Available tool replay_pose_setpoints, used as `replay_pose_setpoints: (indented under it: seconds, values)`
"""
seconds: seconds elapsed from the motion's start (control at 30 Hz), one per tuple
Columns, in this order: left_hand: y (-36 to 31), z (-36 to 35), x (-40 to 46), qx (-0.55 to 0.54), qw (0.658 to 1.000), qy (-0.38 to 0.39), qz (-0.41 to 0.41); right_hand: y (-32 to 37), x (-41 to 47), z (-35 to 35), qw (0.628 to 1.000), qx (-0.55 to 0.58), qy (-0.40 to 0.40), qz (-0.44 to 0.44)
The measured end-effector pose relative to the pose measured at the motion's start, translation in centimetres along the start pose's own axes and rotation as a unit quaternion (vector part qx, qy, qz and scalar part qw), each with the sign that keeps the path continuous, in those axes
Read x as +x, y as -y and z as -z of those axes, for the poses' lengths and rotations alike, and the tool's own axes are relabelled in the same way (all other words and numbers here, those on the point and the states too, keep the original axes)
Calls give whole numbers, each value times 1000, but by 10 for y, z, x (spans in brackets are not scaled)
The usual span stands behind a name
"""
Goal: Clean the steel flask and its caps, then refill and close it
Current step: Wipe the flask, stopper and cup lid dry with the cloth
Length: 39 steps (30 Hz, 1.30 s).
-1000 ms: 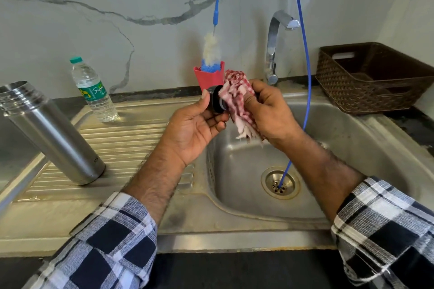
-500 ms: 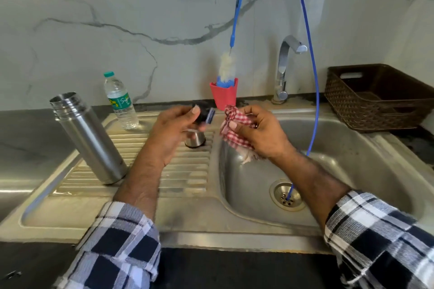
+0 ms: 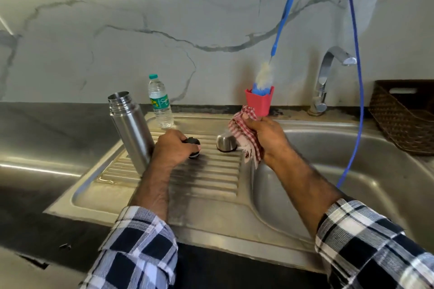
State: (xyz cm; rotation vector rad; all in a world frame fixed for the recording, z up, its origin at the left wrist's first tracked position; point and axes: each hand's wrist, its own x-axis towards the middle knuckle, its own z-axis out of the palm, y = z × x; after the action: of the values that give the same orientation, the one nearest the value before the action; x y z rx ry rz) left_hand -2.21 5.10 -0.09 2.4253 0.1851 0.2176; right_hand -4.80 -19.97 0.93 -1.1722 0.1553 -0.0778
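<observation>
Standing upright and uncapped on the ribbed steel drainboard (image 3: 211, 178), the steel flask (image 3: 131, 129) sits left of the left hand (image 3: 172, 148), whose grip curls round a black inner cap (image 3: 193, 145). The right hand (image 3: 267, 138) clutches a checked cloth (image 3: 244, 134) beside the domed steel cap (image 3: 226, 143); farther back stand a plastic bottle (image 3: 160, 103) and red cup (image 3: 259, 102).

On the drainboard (image 3: 211, 185), the flask (image 3: 131, 129) stands left of my left hand (image 3: 172, 148); the cap (image 3: 226, 143) sits right, the bottle (image 3: 160, 101) behind, the basin (image 3: 352, 171) rightmost.
</observation>
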Motion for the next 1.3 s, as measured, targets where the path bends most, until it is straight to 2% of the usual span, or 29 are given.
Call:
replay_pose_setpoints:
  seconds: [0.13,0.37,0.43,0.53,0.63,0.73,0.8,0.87,0.93,1.0,1.13,1.3]
  values:
    - [2,-3,1,13,1000,16,11,4,0,17,999,25,-35,-24]
    - [-1,0,-9,27,999,37,4,10,-2,29,999,14,-36,-33]
    - [-6,-1,-14,43,999,9,-24,12,-3,33,999,16,-39,-30]
    - [-24,-11,-21,72,988,-55,-129,16,-6,45,998,31,-45,-27]
    - [-55,-29,-24,146,970,5,-196,23,-10,59,997,60,-48,-31]
    - [-76,-46,-18,267,946,61,-170,33,-14,70,993,93,-58,-44]
    - [-81,-53,-14,272,949,64,-148,35,-12,77,991,98,-72,-51]
    - [-82,-56,-10,219,962,49,-154,37,-7,81,990,92,-96,-52]
    - [-82,-57,-11,103,980,54,-164,38,-2,82,987,87,-122,-49]
    - [-86,-58,-18,-20,982,75,-170,36,2,81,986,68,-150,-35]
    - [-100,-67,-35,-193,960,127,-161,24,8,70,991,-29,-131,17]
    - [-109,-76,-44,-282,935,141,-164,18,-2,55,990,-101,-57,83]
